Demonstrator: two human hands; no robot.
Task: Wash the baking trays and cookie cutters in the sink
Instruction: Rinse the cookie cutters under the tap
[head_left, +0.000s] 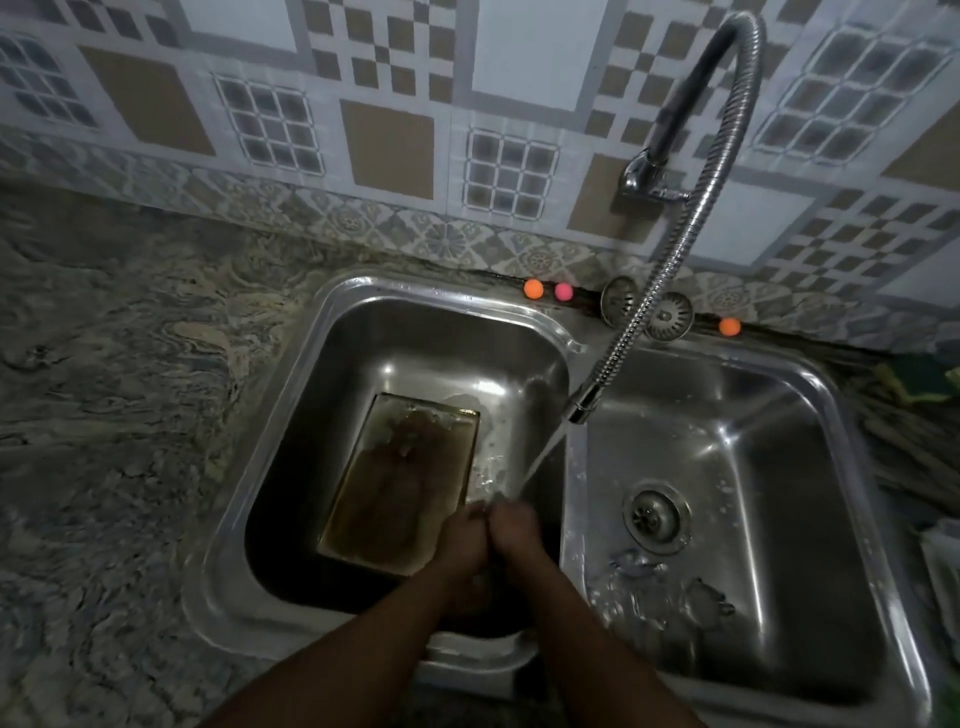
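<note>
I'm looking down into a double sink, and both hands are together under the running water. My left hand (467, 535) and right hand (514, 530) press against each other, fingers curled inward, right where the stream lands. How tight each grip is, I cannot tell: the fingers are bunched and the light is dim, and whether anything small sits between the palms is hidden from me.

The water (545, 457) falls at a slant from the nozzle of the flexible metal faucet hose (691, 228), which arcs down from the tiled wall (519, 52) and ends above the divider between the two basins.

The baking tray (400, 483) lies flat on the bottom of the left basin (291, 415), a rectangular pan with brownish, murky water pooled in it. Its near right corner is just beside my left hand, partly covered by it; the rest stretches away up and to the left of the hands.

The right basin (779, 467) holds only wet streaks and its drain (657, 517). Two round strainers (667, 314) lean at the back ledge, with small orange and pink balls (533, 289) alongside. The marbled bench (104, 364) spreads out to the left.
</note>
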